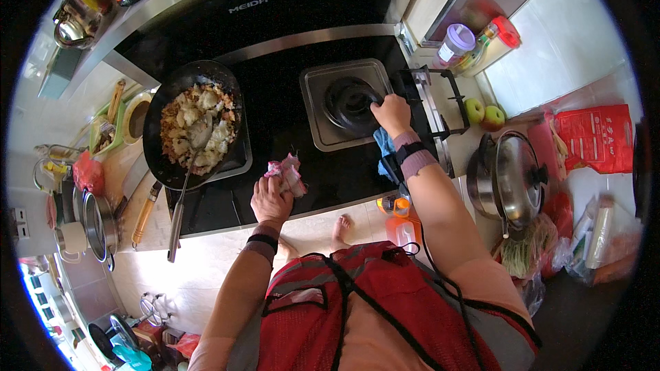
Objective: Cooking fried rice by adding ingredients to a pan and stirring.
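My left hand [271, 202] presses on a crumpled pink and white cloth [289, 176] near the front edge of the black glass cooktop [273, 129]. My right hand [393, 113] grips the side of a black ring-shaped burner part [353, 105] over the square metal burner tray [313, 113]. A blue cloth [383, 152] lies just below my right wrist. On the left burner sits a black wok [152, 139] with chopped food and pale lumps [193, 108]. A metal ladle [178, 216] rests in it, its handle hanging past the front edge.
A pan support [454, 98] lies right of the cooktop, near two apples [483, 113]. A lidded steel pot [521, 180] stands farther right. Left of the wok are a cleaver [135, 179], a wooden-handled tool [146, 216] and steel pots [100, 226]. The range hood [258, 51] overhangs the back.
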Tool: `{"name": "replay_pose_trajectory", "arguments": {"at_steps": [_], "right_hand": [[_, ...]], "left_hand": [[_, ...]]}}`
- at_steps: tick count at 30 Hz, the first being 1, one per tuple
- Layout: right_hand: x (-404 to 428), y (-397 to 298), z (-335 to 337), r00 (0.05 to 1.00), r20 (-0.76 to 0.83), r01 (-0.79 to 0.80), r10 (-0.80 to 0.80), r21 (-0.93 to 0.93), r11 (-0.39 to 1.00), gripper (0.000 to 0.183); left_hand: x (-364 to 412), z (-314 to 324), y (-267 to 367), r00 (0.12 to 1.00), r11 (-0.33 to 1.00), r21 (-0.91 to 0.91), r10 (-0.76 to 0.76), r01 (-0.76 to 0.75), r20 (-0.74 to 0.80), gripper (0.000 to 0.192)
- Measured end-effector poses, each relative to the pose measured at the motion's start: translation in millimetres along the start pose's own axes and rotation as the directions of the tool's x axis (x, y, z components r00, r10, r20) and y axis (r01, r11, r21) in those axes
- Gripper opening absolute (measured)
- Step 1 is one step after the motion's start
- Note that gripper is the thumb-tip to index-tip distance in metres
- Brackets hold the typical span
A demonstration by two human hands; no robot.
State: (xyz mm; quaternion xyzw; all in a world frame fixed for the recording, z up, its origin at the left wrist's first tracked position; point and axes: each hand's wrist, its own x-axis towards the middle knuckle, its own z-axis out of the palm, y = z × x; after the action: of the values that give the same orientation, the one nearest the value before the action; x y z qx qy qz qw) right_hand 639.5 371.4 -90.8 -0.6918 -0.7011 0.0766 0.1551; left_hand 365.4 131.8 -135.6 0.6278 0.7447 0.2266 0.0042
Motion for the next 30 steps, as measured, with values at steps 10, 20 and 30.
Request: {"name": "replay_pose_trajectory", "arguments": {"at_steps": [10, 20, 30], "right_hand": [[29, -14, 8, 0.998, 0.064, -0.008, 0.009, -0.016, 1.000, 0.034], [42, -5, 6, 0.982, 0.188, 0.032, -0.015, -0.088, 0.996, 0.039], [41, -10, 0, 0.901, 0.412, -0.211, 0.136, 0.142, 0.967, 0.042]], "left_hand": [[-2, -1, -2, 0.998, 1.000, -0.025, -0.012, 0.014, 0.057, 0.029], [0, -1, -1, 0.998, 1.000, -0.024, -0.005, 0.006, 0.058, 0.030], [1, -3, 1, 1.000, 1.000, -0.013, 0.015, -0.014, 0.021, 0.027]]}}
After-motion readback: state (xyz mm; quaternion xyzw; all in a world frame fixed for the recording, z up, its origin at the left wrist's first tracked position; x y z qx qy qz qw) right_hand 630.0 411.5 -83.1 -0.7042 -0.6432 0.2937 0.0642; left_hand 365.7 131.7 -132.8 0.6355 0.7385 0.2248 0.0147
